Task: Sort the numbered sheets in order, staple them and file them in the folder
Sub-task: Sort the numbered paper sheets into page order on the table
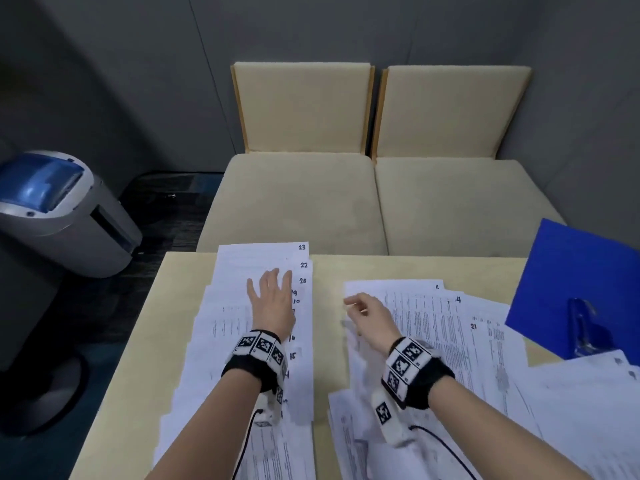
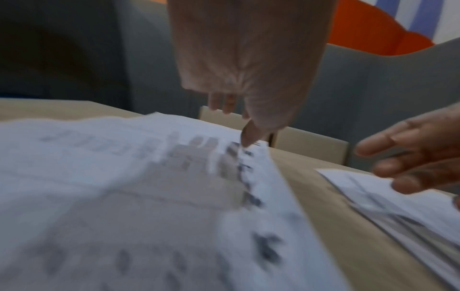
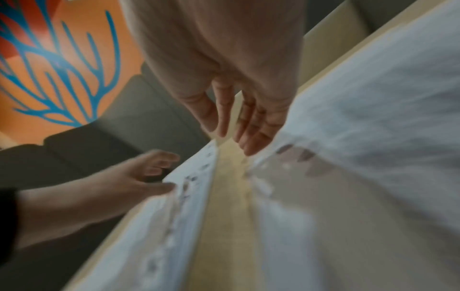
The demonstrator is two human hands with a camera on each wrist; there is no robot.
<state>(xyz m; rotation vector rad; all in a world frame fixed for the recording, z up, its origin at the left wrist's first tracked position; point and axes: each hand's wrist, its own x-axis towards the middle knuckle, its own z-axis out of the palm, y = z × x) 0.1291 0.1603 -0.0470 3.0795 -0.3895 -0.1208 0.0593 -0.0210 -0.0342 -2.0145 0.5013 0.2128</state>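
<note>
We see left hand (image 1: 272, 299) flat, fingers spread, on fanned sheets (image 1: 242, 327) at bench (image 1: 156, 341) left, numbers down right edge. Right hand (image 1: 369, 315) loosely curled above scattered pile (image 1: 450, 334); whether it holds a sheet, we cannot tell. Folder (image 1: 568, 271) far right, stapler (image 1: 583, 323) on it.

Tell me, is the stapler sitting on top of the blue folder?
Yes, in the head view the stapler lies on the blue folder at the right side of the table.
</note>
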